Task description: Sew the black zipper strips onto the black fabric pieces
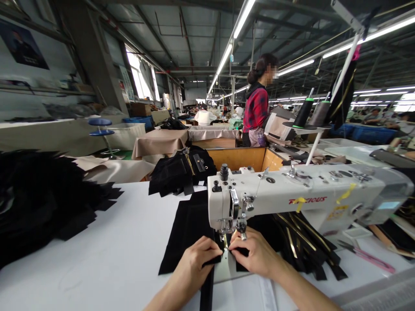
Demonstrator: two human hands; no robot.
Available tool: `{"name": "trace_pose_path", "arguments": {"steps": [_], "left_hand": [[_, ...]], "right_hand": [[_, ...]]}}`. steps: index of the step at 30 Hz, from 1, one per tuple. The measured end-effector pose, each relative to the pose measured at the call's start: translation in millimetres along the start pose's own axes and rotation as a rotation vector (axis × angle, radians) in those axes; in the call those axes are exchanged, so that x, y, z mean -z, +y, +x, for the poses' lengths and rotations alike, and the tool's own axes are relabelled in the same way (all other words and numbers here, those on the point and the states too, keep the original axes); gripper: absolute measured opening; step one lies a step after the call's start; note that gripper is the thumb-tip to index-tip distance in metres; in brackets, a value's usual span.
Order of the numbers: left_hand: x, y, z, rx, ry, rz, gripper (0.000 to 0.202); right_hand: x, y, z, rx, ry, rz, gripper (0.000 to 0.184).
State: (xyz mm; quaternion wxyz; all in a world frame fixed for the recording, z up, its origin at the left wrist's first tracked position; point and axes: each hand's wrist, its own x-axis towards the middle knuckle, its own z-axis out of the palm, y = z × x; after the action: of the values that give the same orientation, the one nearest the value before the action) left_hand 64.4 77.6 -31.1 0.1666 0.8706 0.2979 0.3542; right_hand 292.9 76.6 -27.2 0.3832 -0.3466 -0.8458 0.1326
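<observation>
Black fabric panel [186,235], flat at lower centre, under the presser foot [224,236] of a white sewing machine [292,194], left hand [199,259] and right hand [256,252] pressing it, just apart

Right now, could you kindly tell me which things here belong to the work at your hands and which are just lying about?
At the work: left hand, right hand, black fabric piece, sewing machine.
Lying about: black fabric pile, gold-trimmed black strips, pink-handled scissors.

This is a sewing factory, with long fluorescent tube lights [223,60] stretching overhead, an industrial sewing machine [292,190] standing on the near white table, and cloth-covered worktables [160,142] lining the far floor.
</observation>
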Motion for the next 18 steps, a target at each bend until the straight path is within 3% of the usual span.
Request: {"name": "trace_pose_path", "arguments": {"steps": [7,10,18], "left_hand": [[0.8,8.0,-1.0,-0.151,-0.125,0.247,0.045],[-3.9,3.9,-3.3,-0.186,-0.126,0.294,0.045],[-7.8,-0.5,-5.9,-0.175,-0.129,0.287,0.044]], "right_hand": [[-0.1,1.4,-0.9,0.009,0.011,0.001,0.017],[2.2,1.3,0.1,0.002,0.051,0.000,0.016],[5.6,-4.4,-1.2,0.027,0.032,-0.009,0.015]]}}
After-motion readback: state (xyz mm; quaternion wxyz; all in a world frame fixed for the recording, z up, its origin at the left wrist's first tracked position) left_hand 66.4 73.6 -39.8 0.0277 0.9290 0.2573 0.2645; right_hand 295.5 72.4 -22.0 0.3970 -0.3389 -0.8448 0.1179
